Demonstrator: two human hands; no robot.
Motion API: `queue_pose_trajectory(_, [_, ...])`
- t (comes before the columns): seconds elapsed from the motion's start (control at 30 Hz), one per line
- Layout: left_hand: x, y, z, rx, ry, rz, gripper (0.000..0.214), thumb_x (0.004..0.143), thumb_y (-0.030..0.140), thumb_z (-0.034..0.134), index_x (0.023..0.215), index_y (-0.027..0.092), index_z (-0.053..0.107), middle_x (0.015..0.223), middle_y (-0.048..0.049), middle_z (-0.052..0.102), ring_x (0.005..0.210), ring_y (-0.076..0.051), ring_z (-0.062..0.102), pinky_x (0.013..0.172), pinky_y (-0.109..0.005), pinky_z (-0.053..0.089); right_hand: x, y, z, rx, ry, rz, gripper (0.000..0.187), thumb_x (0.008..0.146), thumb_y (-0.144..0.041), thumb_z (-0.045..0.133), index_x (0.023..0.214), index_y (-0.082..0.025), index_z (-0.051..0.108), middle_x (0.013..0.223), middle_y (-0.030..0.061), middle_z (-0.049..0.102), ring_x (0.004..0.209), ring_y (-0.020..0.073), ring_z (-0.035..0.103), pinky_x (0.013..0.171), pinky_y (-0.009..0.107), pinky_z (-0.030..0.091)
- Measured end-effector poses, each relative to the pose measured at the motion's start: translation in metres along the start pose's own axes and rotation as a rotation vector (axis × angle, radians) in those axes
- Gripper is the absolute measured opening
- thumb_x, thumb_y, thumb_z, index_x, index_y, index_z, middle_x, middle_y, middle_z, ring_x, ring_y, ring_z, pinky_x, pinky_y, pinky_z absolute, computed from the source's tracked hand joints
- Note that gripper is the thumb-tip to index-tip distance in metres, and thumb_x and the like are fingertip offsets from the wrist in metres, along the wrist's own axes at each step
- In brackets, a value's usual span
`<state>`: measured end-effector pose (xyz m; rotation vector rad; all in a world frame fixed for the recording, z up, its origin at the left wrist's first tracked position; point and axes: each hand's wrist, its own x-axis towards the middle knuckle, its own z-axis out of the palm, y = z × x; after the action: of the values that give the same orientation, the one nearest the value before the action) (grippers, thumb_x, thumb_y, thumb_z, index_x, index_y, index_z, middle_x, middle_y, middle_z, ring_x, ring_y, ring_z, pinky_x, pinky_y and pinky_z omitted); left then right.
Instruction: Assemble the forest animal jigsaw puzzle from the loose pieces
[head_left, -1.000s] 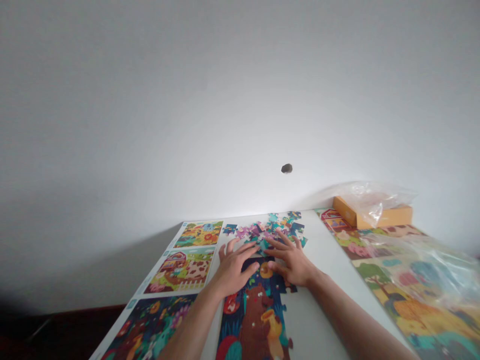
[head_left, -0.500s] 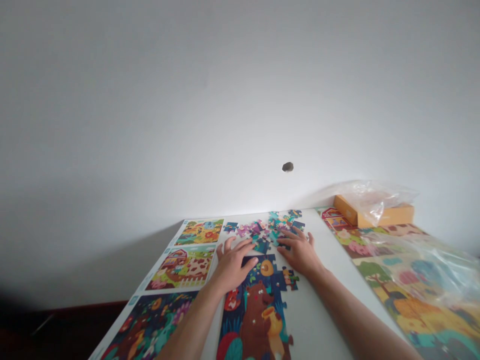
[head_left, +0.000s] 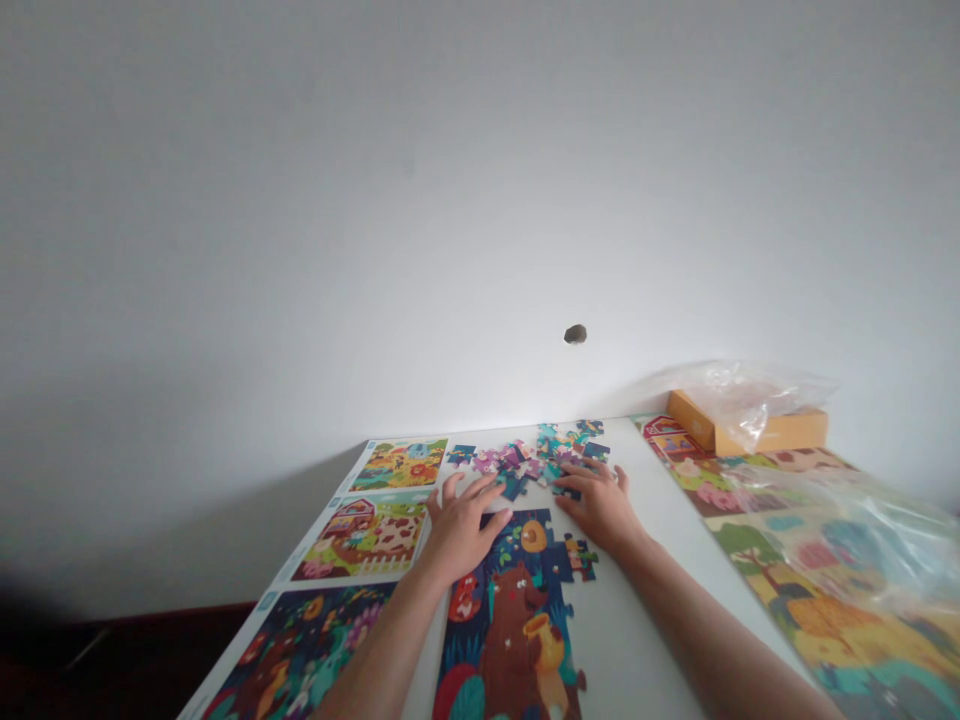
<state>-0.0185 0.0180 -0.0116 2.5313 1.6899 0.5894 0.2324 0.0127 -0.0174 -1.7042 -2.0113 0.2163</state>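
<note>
A partly built jigsaw [head_left: 517, 610] showing a brown bear lies in the middle of the white table [head_left: 660, 600]. My left hand [head_left: 457, 525] rests flat on its upper left part, fingers spread and holding nothing. Beyond the jigsaw's top edge is a heap of loose puzzle pieces [head_left: 536, 458] in blue, pink and teal. My right hand [head_left: 600, 500] lies palm down at the near right side of that heap, fingers stretched out and touching the pieces.
Picture cards [head_left: 367, 535] lie along the table's left edge. A large finished puzzle sheet [head_left: 810, 570] under clear plastic covers the right side. An orange box [head_left: 750, 425] in a plastic bag stands at the back right against the white wall.
My right hand moved off the bear jigsaw's top, away from me and to the right, onto the loose pieces. My left hand shifted slightly left. Some loose pieces were pushed about.
</note>
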Motion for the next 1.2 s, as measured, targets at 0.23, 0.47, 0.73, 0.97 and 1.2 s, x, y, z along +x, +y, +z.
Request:
queue_pose_trajectory(0.23, [-0.001,-0.001,0.001,0.014,0.005,-0.012,0.041,0.087,0.048,0.056,0.127,0.040,0.059,0.139,0.0015,0.056,0.133,-0.036,0.035,0.105,-0.060,0.026,0.001,0.002,0.000,-0.001,0.114,0.046,0.011,0.082,-0.034,0.066,0.092,-0.032,0.072,0.113,-0.0004,0.069,0.112,0.0262,0.050,0.102,0.051,0.024])
queue_pose_trajectory(0.47, [0.000,-0.002,0.002,-0.014,-0.006,0.011,0.042,0.085,0.049,0.060,0.126,0.041,0.060,0.141,0.0019,0.053,0.133,-0.037,0.034,0.107,-0.063,0.022,0.001,0.001,-0.003,0.007,0.176,0.113,0.016,0.079,-0.032,0.066,0.094,-0.028,0.070,0.104,0.0009,0.069,0.108,0.0251,0.051,0.098,0.043,0.029])
queue_pose_trajectory(0.73, [-0.001,0.007,-0.009,-0.208,-0.107,0.254,0.034,0.082,0.053,0.063,0.113,0.038,0.070,0.128,0.0014,0.064,0.130,-0.030,0.040,0.109,-0.052,0.027,0.003,0.006,-0.003,-0.045,0.203,0.250,0.023,0.080,-0.032,0.062,0.102,-0.027,0.069,0.108,0.0040,0.067,0.107,0.0269,0.051,0.096,0.044,0.030])
queue_pose_trajectory(0.97, [0.001,0.008,-0.011,-0.261,-0.157,0.272,0.033,0.080,0.053,0.066,0.110,0.040,0.070,0.123,0.0031,0.067,0.118,-0.025,0.052,0.104,-0.045,0.032,0.004,0.006,-0.003,-0.049,0.175,0.294,0.029,0.078,-0.036,0.063,0.105,-0.027,0.068,0.106,0.0050,0.066,0.107,0.0275,0.052,0.093,0.042,0.032])
queue_pose_trajectory(1.2, [0.001,0.010,-0.012,-0.273,-0.167,0.276,0.030,0.081,0.051,0.067,0.108,0.040,0.071,0.123,0.0046,0.067,0.114,-0.024,0.054,0.103,-0.043,0.033,0.004,0.006,-0.004,-0.025,0.162,0.270,0.038,0.075,-0.047,0.068,0.108,-0.028,0.066,0.105,0.0036,0.067,0.105,0.0276,0.052,0.093,0.043,0.031])
